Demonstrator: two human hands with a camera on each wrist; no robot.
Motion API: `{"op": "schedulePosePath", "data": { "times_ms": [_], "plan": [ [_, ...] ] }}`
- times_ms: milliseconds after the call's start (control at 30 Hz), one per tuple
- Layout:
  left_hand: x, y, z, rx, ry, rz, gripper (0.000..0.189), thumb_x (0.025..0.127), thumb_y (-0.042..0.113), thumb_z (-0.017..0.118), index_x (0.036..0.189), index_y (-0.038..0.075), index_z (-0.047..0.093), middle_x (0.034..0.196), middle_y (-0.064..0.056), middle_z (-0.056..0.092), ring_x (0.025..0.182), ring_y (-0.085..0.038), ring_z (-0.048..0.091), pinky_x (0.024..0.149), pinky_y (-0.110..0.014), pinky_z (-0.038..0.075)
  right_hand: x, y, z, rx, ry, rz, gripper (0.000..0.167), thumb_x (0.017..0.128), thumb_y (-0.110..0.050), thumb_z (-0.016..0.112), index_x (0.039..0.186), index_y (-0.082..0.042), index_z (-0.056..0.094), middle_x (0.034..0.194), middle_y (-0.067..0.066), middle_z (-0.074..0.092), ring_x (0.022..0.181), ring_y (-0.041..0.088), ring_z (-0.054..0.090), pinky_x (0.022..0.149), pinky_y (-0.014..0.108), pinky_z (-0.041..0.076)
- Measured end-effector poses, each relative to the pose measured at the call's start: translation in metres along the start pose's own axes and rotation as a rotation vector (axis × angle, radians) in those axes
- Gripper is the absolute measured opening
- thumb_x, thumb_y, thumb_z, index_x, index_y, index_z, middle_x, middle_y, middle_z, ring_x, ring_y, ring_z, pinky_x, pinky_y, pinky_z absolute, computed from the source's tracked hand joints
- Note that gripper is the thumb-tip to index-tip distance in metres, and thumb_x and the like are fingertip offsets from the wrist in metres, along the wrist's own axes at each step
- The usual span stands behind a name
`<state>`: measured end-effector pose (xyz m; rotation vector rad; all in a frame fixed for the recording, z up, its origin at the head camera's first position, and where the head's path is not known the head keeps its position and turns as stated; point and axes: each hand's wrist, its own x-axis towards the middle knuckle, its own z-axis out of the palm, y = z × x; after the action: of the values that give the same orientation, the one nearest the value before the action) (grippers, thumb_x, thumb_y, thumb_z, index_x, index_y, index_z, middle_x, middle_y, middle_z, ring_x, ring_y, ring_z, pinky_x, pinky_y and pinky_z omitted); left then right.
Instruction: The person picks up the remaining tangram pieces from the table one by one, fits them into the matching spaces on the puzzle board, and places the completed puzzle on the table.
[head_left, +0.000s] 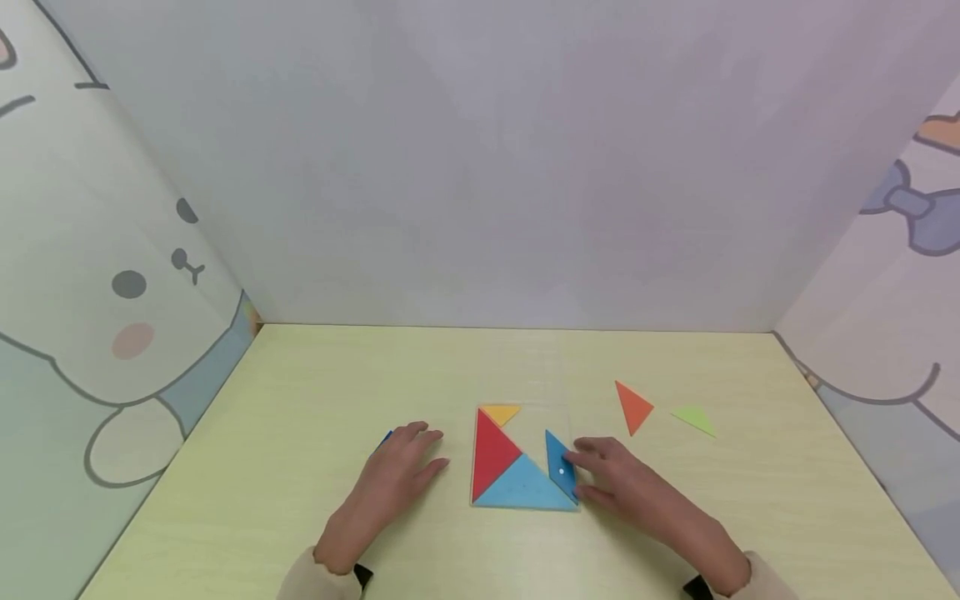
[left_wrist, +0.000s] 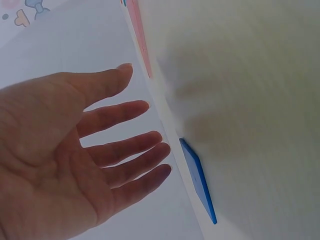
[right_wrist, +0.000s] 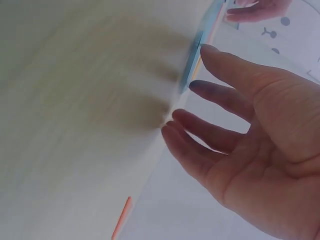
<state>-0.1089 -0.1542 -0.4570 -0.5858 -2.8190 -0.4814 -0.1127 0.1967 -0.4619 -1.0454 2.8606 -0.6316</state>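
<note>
My right hand [head_left: 611, 479] is at the blue parallelogram tile [head_left: 557, 457], its index fingertip over the tile and its thumb at the lower corner. In the right wrist view its fingers are loosely bent and spread, with thumb and index tips beside the blue tile's edge [right_wrist: 192, 62]. My left hand [head_left: 390, 479] hovers with fingers spread, left of the group of tiles. Partly hidden behind it is a dark blue tile [left_wrist: 198, 180]. A red triangle [head_left: 493, 454] and a light blue triangle [head_left: 525, 487] lie edge to edge, with a small yellow triangle [head_left: 499, 413] above the red one.
An orange triangle [head_left: 633, 407] and a light green triangle [head_left: 695, 419] lie at the right on the pale wooden table [head_left: 262, 517]. A plain wall [head_left: 487, 167] rises behind the table, and printed panels with cartoon animals stand on both sides.
</note>
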Motion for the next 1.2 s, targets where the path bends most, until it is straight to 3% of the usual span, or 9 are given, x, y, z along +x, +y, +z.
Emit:
{"op": "schedulePosePath", "data": {
  "times_ms": [333,500,633,833,1200],
  "plan": [
    [-0.001,-0.002,-0.001,0.011,0.000,-0.039,0.036,0.085,0.016,0.085,0.115,0.002,0.071,0.119,-0.019,0.068,0.110,-0.035,0.064,0.087,-0.048,0.058,-0.009,-0.006,0.004,-0.038,-0.074,0.039,0.059,0.103,-0.042,0.061,0.150,-0.006,0.053,0.151,0.021,0.049,0.138,0.043,0.045,0.100,0.054,0.052],
    [-0.001,-0.003,-0.002,0.051,0.022,-0.064,0.041,0.084,0.016,0.086,0.118,0.000,0.069,0.107,-0.014,0.066,0.097,-0.029,0.064,0.077,-0.041,0.058,-0.012,-0.009,0.004,-0.077,-0.083,0.044,0.062,0.103,-0.044,0.059,0.151,-0.006,0.050,0.154,0.021,0.047,0.140,0.042,0.044,0.103,0.054,0.050],
    [-0.002,-0.006,-0.005,0.016,0.014,-0.139,0.044,0.086,0.015,0.084,0.122,-0.004,0.065,0.103,-0.014,0.061,0.089,-0.028,0.059,0.071,-0.041,0.054,-0.012,-0.010,0.005,-0.108,-0.066,0.035,0.060,0.102,-0.040,0.062,0.149,-0.004,0.053,0.151,0.021,0.050,0.137,0.041,0.047,0.101,0.052,0.051],
    [-0.002,-0.014,-0.011,-0.062,-0.077,-0.312,0.046,0.092,0.018,0.079,0.129,-0.004,0.062,0.112,-0.021,0.058,0.098,-0.034,0.056,0.074,-0.048,0.055,-0.012,-0.011,0.007,-0.128,-0.046,0.019,0.063,0.100,-0.042,0.065,0.147,-0.002,0.055,0.149,0.022,0.052,0.135,0.043,0.049,0.101,0.051,0.052],
    [-0.002,-0.025,-0.013,-0.072,-0.094,-0.362,0.046,0.089,0.017,0.081,0.122,-0.007,0.061,0.111,-0.024,0.056,0.102,-0.039,0.056,0.078,-0.054,0.057,-0.013,-0.013,0.008,-0.115,-0.066,0.041,0.063,0.100,-0.038,0.066,0.148,-0.001,0.053,0.150,0.024,0.050,0.137,0.046,0.046,0.103,0.054,0.050]
  ]
}}
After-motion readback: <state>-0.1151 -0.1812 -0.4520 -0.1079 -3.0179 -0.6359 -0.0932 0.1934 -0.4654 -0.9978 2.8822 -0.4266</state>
